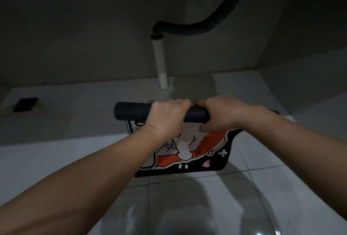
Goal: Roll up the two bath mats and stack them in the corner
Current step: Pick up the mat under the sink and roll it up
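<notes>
A bath mat with a black border and an orange-and-white cartoon print point(212, 157) lies on the tiled floor, its far end rolled into a dark tube point(131, 110). My left hand point(167, 116) grips the roll near its middle. My right hand point(219, 114) grips the roll's right end, thumb pressed on the printed face beneath. The unrolled part stretches toward me, partly hidden by my forearms. I see only one mat in this view.
A white drain pipe point(161, 62) rises from the floor just beyond the roll and joins a black corrugated hose point(202, 25) under a counter. A dark floor drain point(26, 104) sits at the left. The walls meet in a corner at the far right point(261, 66).
</notes>
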Demonstrator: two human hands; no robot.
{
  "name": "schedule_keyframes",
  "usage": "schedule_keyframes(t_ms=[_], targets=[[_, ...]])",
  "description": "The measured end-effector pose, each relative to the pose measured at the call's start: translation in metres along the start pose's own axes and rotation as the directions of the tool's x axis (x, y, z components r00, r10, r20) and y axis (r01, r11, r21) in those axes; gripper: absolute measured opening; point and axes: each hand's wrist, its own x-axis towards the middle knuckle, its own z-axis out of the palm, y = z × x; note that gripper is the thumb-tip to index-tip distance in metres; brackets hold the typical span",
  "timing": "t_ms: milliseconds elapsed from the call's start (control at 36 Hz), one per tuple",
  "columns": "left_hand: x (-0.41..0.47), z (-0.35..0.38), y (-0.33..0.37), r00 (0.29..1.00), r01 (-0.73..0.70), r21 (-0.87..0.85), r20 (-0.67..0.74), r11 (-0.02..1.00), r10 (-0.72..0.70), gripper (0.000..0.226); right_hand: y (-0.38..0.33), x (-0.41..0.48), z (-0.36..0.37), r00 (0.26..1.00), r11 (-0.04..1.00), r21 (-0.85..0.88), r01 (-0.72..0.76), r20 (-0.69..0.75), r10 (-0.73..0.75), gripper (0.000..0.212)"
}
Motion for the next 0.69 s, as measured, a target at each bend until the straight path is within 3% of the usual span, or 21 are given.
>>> schedule_keyframes(t_ms=[83,194,278,361,417,528,611,694], targets=[[0.002,-0.002,-0.001,1.0,-0.001,0.02,-0.025,1.0,0.001,0.023,0.0,0.0,-0.004,1.0,0.997,0.079,-0.021,0.016,0.02,0.03],[0.013,-0.009,-0.006,0.99,0.033,-0.07,0.14,0.997,-0.023,0.028,-0.002,-0.005,0.003,0.982,0.991,-0.129,0.027,-0.182,-0.05,0.022],[0.019,-0.018,-0.012,0.934,0.144,-0.193,0.35,0.97,-0.069,0.043,0.0,-0.008,0.018,0.883,0.898,-0.436,0.062,-0.395,-0.253,0.021],[0.017,-0.017,-0.015,0.909,0.203,-0.235,0.407,0.95,-0.094,0.033,0.0,-0.006,0.021,0.806,0.878,-0.474,0.073,-0.49,-0.331,0.025],[0.015,-0.013,-0.015,0.926,0.196,-0.226,0.363,0.954,-0.104,0.023,0.0,-0.003,0.024,0.803,0.881,-0.469,0.067,-0.498,-0.326,0.025],[0.008,-0.006,-0.012,0.986,0.1,-0.098,0.145,0.99,-0.086,0.02,-0.007,-0.006,0.019,0.87,0.912,-0.406,0.054,-0.43,-0.242,0.036],[0.001,-0.001,-0.007,0.999,0.039,0.01,-0.014,0.999,-0.039,0.022,-0.011,-0.006,0.002,0.97,0.984,-0.176,0.025,-0.233,-0.066,0.037],[-0.001,0.002,-0.007,0.993,-0.004,0.037,-0.116,0.999,0.008,0.025,-0.009,-0.004,-0.008,0.999,1.0,-0.026,0.003,-0.047,-0.004,0.041]])
